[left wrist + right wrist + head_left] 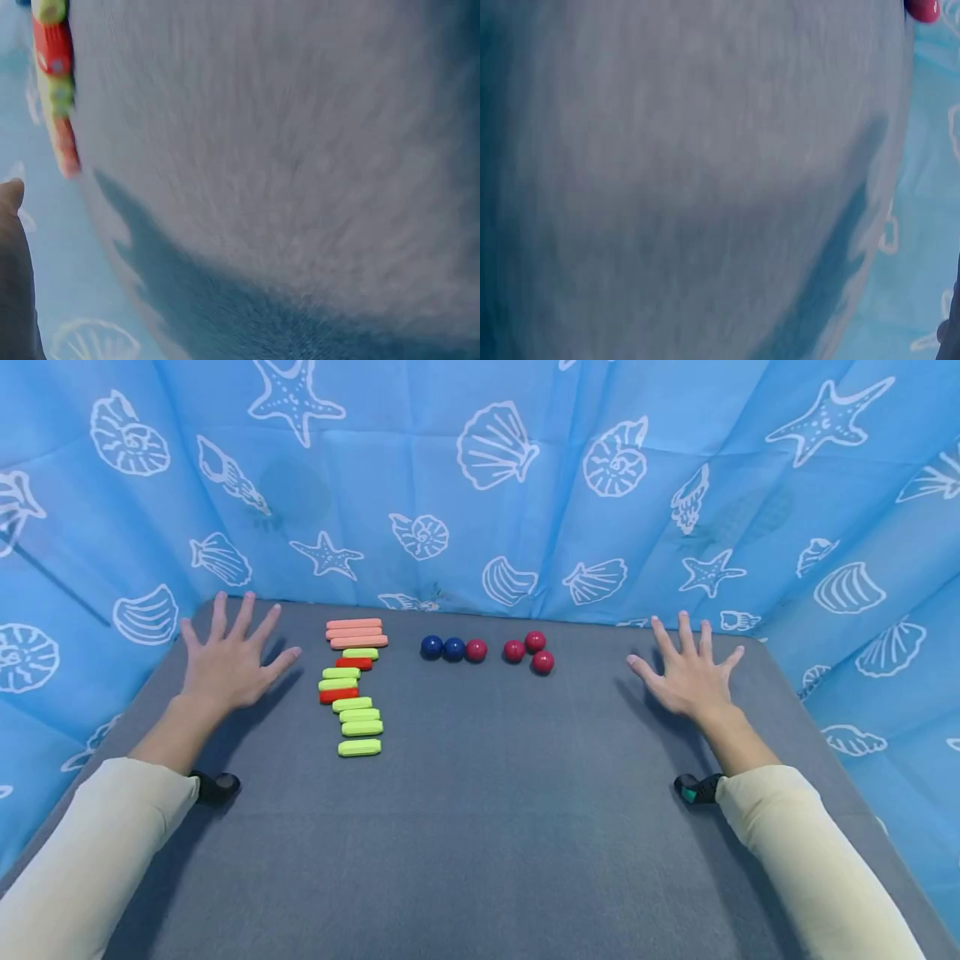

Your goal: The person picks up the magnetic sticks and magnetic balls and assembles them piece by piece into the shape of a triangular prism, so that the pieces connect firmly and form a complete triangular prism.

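Note:
My left hand [228,664] is spread with straight fingers at the left of the table, palm down, holding nothing. Beside it, to the right, runs a column of short sticks: salmon sticks [355,633] at the far end, then yellow-green sticks [360,747] with red sticks [339,695] among them. Toward the table's right edge, my right hand [686,677] is likewise spread and holds nothing. Between the hands, nearer the back edge, lie two dark blue balls [442,648] and several dark red balls [535,642]. In the left wrist view only a thumb [13,255] shows.
A grey cloth covers the table [480,860]. Right behind its back edge hangs a blue curtain [420,460] with white shell and starfish prints, which also runs along both sides. Dark wrist straps [217,788] show at both sleeves.

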